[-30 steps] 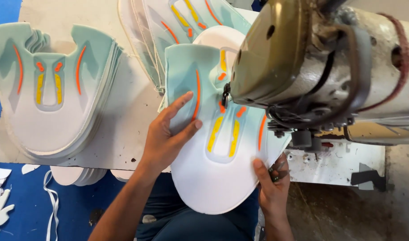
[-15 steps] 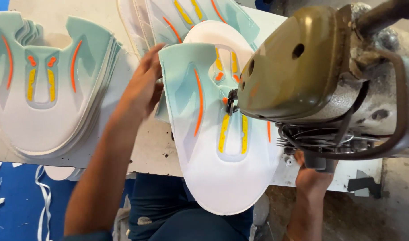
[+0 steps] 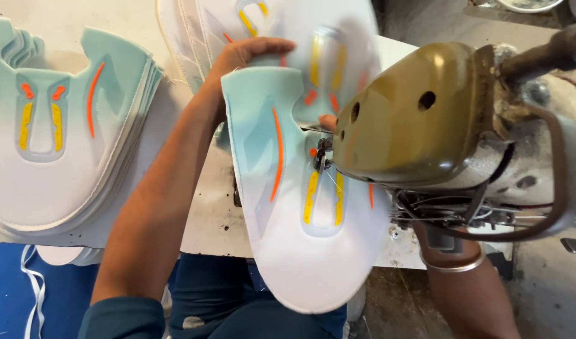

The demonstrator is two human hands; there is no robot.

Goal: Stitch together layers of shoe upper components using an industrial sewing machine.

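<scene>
My left hand (image 3: 241, 59) has its grip closed on the top edge of a mint-and-white shoe upper (image 3: 294, 188) lying under the olive sewing machine head (image 3: 419, 116) on the tabletop (image 3: 206, 213). My right hand's grip (hidden behind the machine) I cannot tell.

Shoe workshop: sewing machine (image 3: 419, 119), stacked uppers (image 3: 55, 144)

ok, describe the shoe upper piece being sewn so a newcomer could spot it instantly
Start at the olive-brown sewing machine head on the right. Under its needle lies a flat white and mint fabric shoe upper with orange and yellow stripes. Unlike the stacked uppers at left, it lies single, overhanging the table edge, left hand at its top.
</scene>
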